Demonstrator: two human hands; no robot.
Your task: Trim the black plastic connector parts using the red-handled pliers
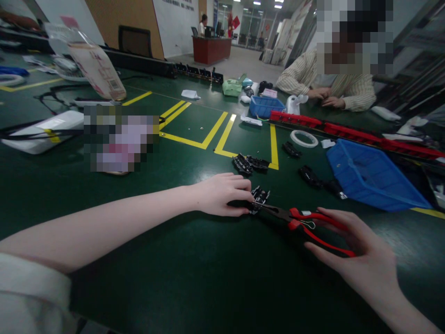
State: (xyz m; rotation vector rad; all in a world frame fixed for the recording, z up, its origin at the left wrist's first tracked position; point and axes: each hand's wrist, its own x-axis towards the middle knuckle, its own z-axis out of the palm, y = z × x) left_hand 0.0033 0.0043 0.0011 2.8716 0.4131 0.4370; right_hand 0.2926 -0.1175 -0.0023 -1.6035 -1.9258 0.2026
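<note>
My left hand (222,194) rests on the green table (194,260), its fingers closed on a small black plastic part (259,197). My right hand (361,255) grips the red handles of needle-nose pliers (306,225). The pliers' dark tips reach left and touch the black part between my left fingers. Two similar black parts (250,163) lie just beyond, by a yellow floor-tape line. Other black parts (310,176) lie to the right, near a blue bin.
A blue bin (371,176) sits at the right, a red rail (347,132) behind it, a white tape ring (303,138) nearby. Another person in a striped shirt (333,83) sits across the table beside a smaller blue tray (264,106). White packages (45,132) lie left.
</note>
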